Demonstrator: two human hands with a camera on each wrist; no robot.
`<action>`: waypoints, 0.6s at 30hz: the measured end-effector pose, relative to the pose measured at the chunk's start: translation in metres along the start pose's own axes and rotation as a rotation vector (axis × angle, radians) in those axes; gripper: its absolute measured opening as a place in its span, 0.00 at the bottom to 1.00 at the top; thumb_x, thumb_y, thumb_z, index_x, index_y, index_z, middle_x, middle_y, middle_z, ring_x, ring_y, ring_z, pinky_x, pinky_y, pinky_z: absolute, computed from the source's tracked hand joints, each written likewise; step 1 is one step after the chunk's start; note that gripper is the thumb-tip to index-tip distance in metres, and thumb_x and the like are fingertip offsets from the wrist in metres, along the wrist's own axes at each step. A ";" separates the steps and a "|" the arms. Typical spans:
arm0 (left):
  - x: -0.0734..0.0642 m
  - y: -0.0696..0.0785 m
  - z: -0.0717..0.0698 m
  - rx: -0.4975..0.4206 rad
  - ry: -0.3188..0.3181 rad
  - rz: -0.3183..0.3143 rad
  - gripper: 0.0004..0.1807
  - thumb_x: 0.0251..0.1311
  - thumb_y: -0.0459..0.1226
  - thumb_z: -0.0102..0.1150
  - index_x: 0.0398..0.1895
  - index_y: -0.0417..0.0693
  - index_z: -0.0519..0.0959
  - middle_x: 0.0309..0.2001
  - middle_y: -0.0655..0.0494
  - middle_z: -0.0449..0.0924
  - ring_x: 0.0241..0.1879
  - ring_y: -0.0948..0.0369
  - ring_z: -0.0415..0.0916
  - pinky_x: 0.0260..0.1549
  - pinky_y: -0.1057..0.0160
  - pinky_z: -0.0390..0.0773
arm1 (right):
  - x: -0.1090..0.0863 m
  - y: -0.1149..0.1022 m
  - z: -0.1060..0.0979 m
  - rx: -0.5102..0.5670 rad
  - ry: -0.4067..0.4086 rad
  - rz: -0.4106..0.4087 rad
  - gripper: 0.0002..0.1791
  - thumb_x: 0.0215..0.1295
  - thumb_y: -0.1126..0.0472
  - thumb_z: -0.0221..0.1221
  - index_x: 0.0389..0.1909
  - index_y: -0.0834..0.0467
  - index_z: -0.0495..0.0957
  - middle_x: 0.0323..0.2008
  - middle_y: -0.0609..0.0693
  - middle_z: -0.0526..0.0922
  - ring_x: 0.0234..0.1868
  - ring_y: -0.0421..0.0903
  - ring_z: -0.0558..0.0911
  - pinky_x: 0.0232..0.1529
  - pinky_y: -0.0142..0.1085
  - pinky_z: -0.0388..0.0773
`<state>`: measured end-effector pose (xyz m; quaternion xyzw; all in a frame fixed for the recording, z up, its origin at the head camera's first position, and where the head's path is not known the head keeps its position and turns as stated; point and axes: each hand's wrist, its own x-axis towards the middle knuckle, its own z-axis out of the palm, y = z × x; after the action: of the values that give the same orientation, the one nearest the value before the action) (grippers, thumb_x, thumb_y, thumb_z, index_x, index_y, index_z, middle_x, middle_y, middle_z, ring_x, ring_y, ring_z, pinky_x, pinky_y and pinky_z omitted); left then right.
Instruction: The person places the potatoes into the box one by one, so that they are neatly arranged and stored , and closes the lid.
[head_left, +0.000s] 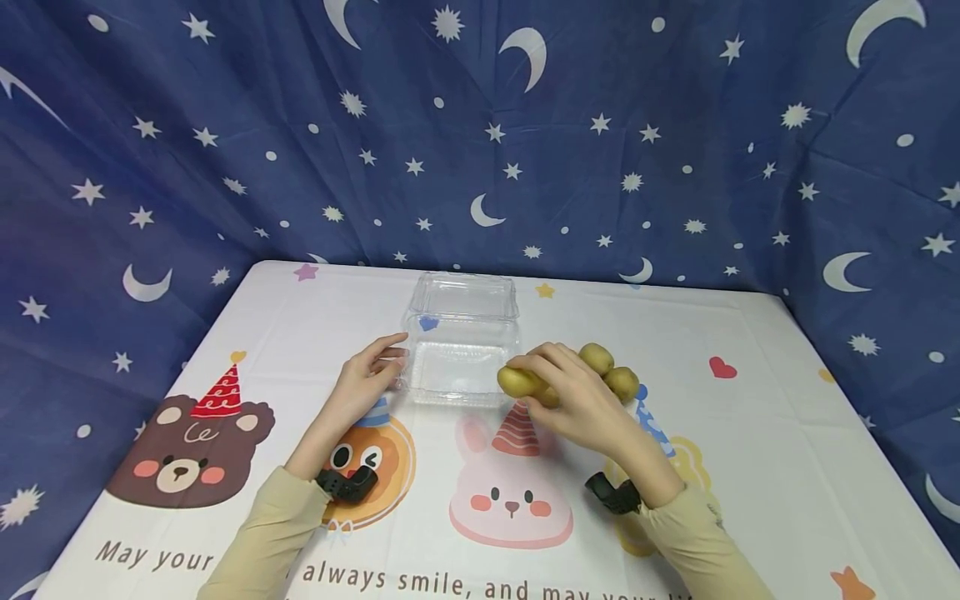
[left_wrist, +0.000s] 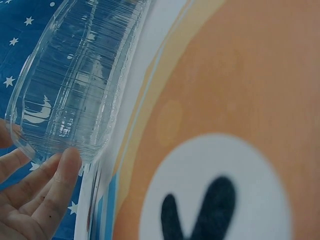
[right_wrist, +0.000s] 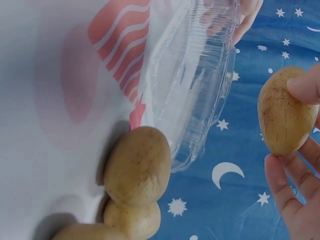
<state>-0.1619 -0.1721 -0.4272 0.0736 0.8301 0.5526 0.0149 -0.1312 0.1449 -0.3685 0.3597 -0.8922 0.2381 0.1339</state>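
Note:
A potato is pinched between the thumb and fingers of my right hand, raised beside the right edge of a clear plastic clamshell box. The box stands with its lid folded back, and I see nothing inside it. My left hand rests against the box's left side, fingers loosely bent; in the left wrist view its fingertips touch the end wall. Under and behind my right hand lie several more potatoes, partly hidden in the head view; a nearer potato shows in the right wrist view.
A white tablecloth with printed cartoon animals and lettering covers the table. Behind it and at the sides hangs a dark blue curtain with stars and moons. A black wrist camera is strapped to the left wrist, another to the right.

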 end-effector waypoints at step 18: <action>0.000 0.001 0.000 0.017 0.000 -0.003 0.24 0.67 0.34 0.50 0.67 0.45 0.69 0.55 0.36 0.78 0.48 0.45 0.81 0.36 0.64 0.84 | 0.025 -0.004 0.013 0.106 0.011 0.033 0.24 0.53 0.64 0.63 0.53 0.48 0.76 0.44 0.41 0.77 0.44 0.38 0.72 0.38 0.32 0.72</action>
<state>-0.1621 -0.1712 -0.4261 0.0726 0.8348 0.5456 0.0150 -0.1470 0.1213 -0.3676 0.3499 -0.8835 0.2892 0.1158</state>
